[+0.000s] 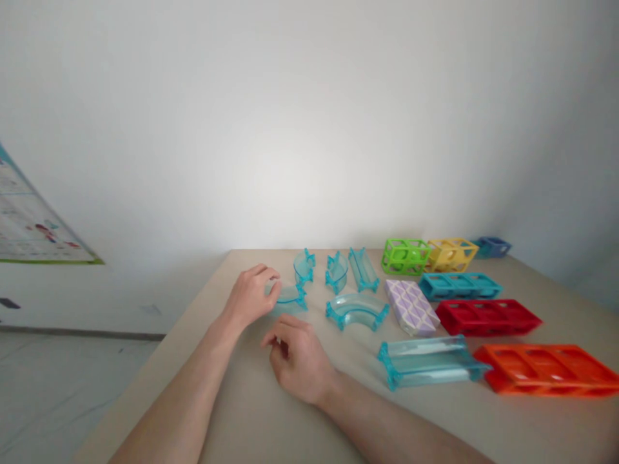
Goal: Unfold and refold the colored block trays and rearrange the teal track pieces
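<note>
My left hand (252, 295) is over the left end of a curved, see-through blue track piece (293, 298) on the table. A gap shows between its thumb and bent fingers, and part of the piece is hidden behind it. Closer to me, my right hand (300, 358) rests with its fingers loosely curled in, and nothing shows in them. To the right of my hands lies another curved blue track piece (356, 309). Behind it are two more curved pieces, one on the left (304, 267) and one on the right (337, 272), beside a straight track piece (363, 269).
On the right lie a long straight clear-blue track piece (430, 362), an orange block frame (551, 368), a red one (488, 317), a teal one (459, 285) and a purple patterned box (411, 306). Green (406, 256) and yellow (452, 254) frames stand by the wall.
</note>
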`<state>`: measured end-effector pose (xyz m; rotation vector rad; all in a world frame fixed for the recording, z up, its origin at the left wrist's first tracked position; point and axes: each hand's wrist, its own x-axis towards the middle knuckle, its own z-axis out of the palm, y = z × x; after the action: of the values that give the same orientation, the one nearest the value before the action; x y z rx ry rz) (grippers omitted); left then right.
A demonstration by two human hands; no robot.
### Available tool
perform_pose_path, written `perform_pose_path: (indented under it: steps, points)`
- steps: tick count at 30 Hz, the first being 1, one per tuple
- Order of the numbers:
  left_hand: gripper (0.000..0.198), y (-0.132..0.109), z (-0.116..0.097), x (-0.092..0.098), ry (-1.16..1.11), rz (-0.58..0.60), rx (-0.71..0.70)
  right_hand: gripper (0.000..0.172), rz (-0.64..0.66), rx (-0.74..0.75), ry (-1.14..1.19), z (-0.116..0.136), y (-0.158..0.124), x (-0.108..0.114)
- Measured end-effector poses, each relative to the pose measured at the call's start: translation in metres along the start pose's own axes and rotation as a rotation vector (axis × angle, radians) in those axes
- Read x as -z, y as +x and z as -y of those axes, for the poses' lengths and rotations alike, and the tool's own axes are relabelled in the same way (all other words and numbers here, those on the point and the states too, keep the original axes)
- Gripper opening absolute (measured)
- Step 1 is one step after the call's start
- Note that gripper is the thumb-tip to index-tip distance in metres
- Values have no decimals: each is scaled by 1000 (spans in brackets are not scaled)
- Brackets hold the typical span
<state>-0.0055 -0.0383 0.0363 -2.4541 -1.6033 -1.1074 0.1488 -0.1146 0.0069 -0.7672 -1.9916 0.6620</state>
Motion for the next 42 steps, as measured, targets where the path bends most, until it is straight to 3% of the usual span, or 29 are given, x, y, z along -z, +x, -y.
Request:
perform_pose_path:
  steps: [4, 7, 10, 13, 15, 17, 21, 26, 28, 31, 34, 38, 42]
  points:
    - [20, -4, -12, -15, 43, 149, -24, 31, 48, 40, 32, -1, -1, -3]
    - [23, -4, -15, -15, 28, 133, -52, 31, 106, 68, 39, -2, -1, -3]
    - [24, 1, -4, -7, -95, -123, 74, 33, 155, 49, 27, -2, -2, -2]
    - [22, 7, 19, 1, -379, -434, 460, 33, 218, 40, 24, 0, -3, -2]
    - [20, 10, 33, 3, -588, -477, 655, 32, 280, 66, 17, 1, -4, -2]
    - [24, 11, 42, 2, -711, -378, 723, 33, 333, 84, 7, 2, -5, -2]
    - [31, 7, 39, 1, -860, -28, 701, 35, 353, 77, -5, 1, -6, -2]
    - [45, -2, 28, 14, -905, 589, 556, 32, 308, 137, -9, 0, -6, -2]
    - [59, -3, 26, 17, -893, 756, 498, 31, 283, 187, 10, 1, -7, -3]
    - [75, -4, 20, 16, -900, 816, 458, 29, 203, 281, 51, 4, -9, -2]
    - [77, -5, 13, 13, -912, 843, 410, 25, 103, 359, 72, 7, -12, -2]
    - [67, -5, 10, 7, -938, 883, 357, 22, 56, 395, 92, 9, -14, -1]
    - [50, -5, 18, 0, -1056, 845, 433, 22, 68, 418, 158, 10, -14, -1]
